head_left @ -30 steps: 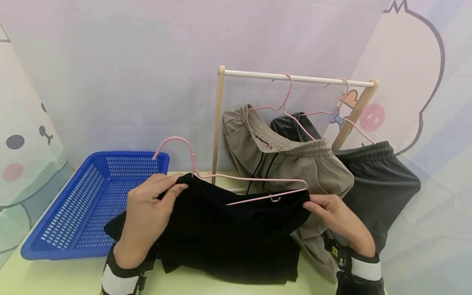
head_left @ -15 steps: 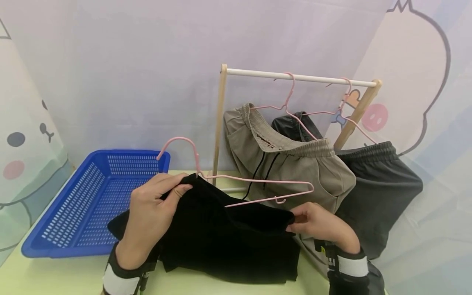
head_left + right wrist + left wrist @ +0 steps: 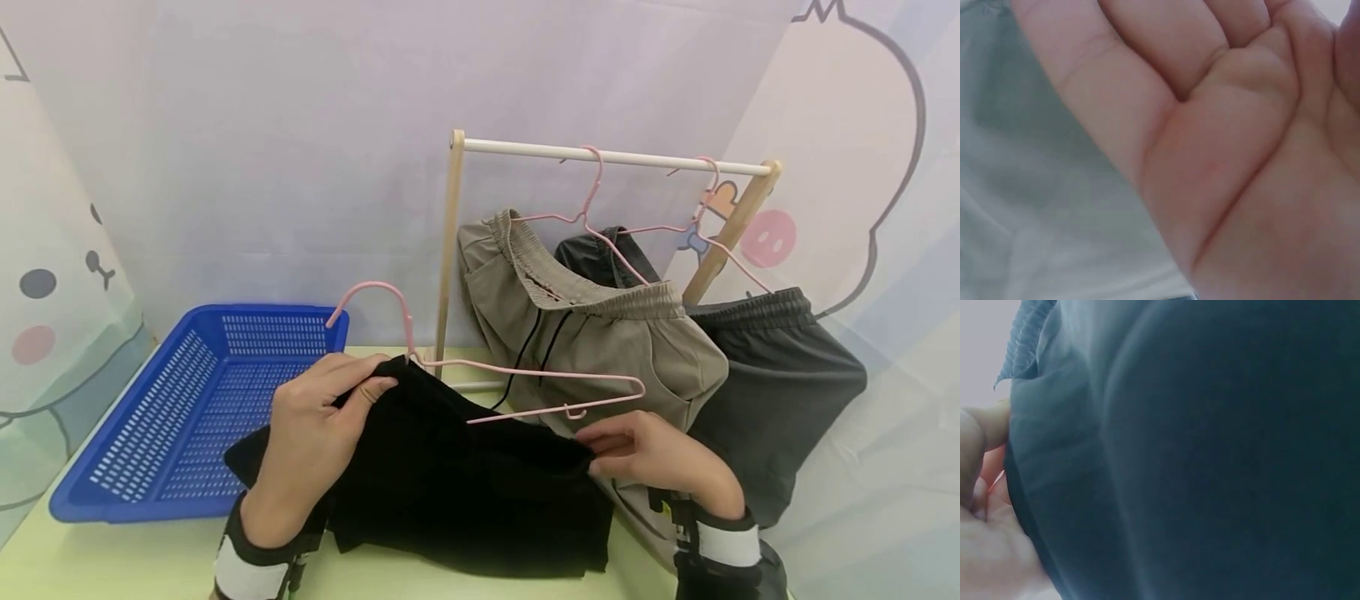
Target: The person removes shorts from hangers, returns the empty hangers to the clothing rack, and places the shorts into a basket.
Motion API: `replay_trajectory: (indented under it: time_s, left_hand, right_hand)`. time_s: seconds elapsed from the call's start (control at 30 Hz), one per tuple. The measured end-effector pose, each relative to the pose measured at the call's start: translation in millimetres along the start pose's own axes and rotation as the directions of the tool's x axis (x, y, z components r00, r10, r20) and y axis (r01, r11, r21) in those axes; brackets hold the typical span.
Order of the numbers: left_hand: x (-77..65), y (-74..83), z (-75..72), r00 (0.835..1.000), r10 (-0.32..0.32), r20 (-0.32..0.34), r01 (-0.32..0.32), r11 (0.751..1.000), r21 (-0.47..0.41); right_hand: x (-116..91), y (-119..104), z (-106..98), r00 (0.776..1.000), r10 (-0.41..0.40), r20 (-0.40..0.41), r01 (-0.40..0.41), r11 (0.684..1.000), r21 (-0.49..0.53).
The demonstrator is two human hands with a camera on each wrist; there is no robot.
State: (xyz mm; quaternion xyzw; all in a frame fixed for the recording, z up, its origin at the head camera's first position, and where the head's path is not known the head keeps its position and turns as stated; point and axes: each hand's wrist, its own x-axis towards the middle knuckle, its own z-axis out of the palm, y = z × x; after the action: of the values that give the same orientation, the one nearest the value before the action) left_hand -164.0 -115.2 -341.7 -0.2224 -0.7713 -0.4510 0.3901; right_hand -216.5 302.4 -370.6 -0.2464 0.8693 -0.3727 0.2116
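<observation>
A pair of black pants (image 3: 465, 492) is held up by its waistband, its lower part spread on the table. My left hand (image 3: 318, 425) pinches the left end of the waistband between thumb and fingers, right beside the neck of a pink hanger (image 3: 525, 371). The hanger's left arm is hidden in the pants; its right end sticks out above the sagging waistband. At the waistband's right end, my right hand (image 3: 656, 454) has its thumb and fingers on the edge. Dark cloth (image 3: 1197, 456) fills most of the left wrist view, with gathered elastic at its upper left.
A blue perforated basket (image 3: 75, 492) stands at the left on the pale green table (image 3: 420, 575). Behind, a wooden rack with a white rail (image 3: 525, 150) carries beige pants (image 3: 577, 333) and dark grey pants (image 3: 772, 367) on pink hangers.
My right hand has moved left and down with the waistband's right end, which has slipped off the hanger's right tip. The left hand keeps its grip, shifting only slightly rightward in view.
</observation>
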Motion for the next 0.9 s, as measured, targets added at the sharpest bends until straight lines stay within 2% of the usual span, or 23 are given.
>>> replay_trajectory:
  time_s: [0.1,0.2,0.27,0.3,0.33,0.4,0.5,0.57,0.6,0.67,0.73,0.77,0.8,0.83,0.9]
  left_hand:
    - [0.0,0.2,0.3,1.0,0.002,0.006,-0.002,1.0,-0.004]
    - [-0.7,-0.4,0.8,1.0,0.004,0.016,-0.005,1.0,0.01]
    - [-1.0,-0.4,0.9,1.0,0.005,0.023,-0.006,1.0,0.015]
    - [-1.1,-0.4,0.9,1.0,0.004,0.027,-0.005,1.0,0.018]
    - [-1.3,-0.5,1.0,1.0,0.002,0.031,-0.003,1.0,0.021]
    - [-1.5,-0.5,0.6,0.999,0.006,0.034,-0.007,1.0,0.021]
    - [-1.5,-0.3,0.5,0.999,0.013,0.042,-0.014,1.0,0.02]
    - [-1.4,-0.2,0.6,0.999,0.019,0.048,-0.019,1.0,0.019]
    - [-1.4,0.0,0.7,0.998,0.019,0.052,-0.02,1.0,0.017]
    - [-1.4,0.3,1.1,0.998,0.021,0.057,-0.022,1.0,0.015]
    - [-1.5,0.5,1.7,0.998,0.021,0.064,-0.022,1.0,0.012]
    - [-1.6,0.7,2.1,0.998,0.021,0.067,-0.022,1.0,0.008]
    - [-1.8,0.8,2.5,0.997,0.022,0.071,-0.023,1.0,0.005]
    - [-2.0,1.0,3.1,0.997,0.022,0.075,-0.022,1.0,-0.002]
    - [-2.2,1.2,4.1,0.996,0.021,0.085,-0.02,1.0,-0.01]
  right_hand:
    - [-10,-2,-4,1.0,-0.004,-0.029,0.005,0.999,0.04]
    - [-25,-6,-8,0.99,-0.018,-0.139,0.02,1.0,0.008]
    - [-36,-11,-10,0.963,-0.052,-0.266,0.03,0.996,-0.088]
    - [-41,-13,-11,0.937,-0.079,-0.341,0.028,0.988,-0.152]
    - [-46,-16,-11,0.9,-0.115,-0.42,0.028,0.978,-0.208]
    - [-51,-23,-11,0.797,-0.214,-0.565,0.037,0.951,-0.307]
    - [-51,-35,-7,0.602,-0.385,-0.699,0.132,0.912,-0.389]
    - [-45,-46,-3,0.484,-0.486,-0.728,0.241,0.874,-0.423]
    - [-40,-51,0,0.436,-0.528,-0.728,0.287,0.849,-0.444]
    - [-27,-62,8,0.362,-0.613,-0.702,0.35,0.788,-0.507]
    - [-13,-72,17,0.323,-0.687,-0.651,0.366,0.725,-0.583]
    - [-6,-76,22,0.318,-0.714,-0.624,0.362,0.7,-0.616]
    - [0,-79,26,0.322,-0.734,-0.597,0.358,0.679,-0.641]
    - [5,-81,30,0.336,-0.747,-0.573,0.354,0.664,-0.658]
    - [12,-82,37,0.376,-0.755,-0.538,0.355,0.653,-0.669]
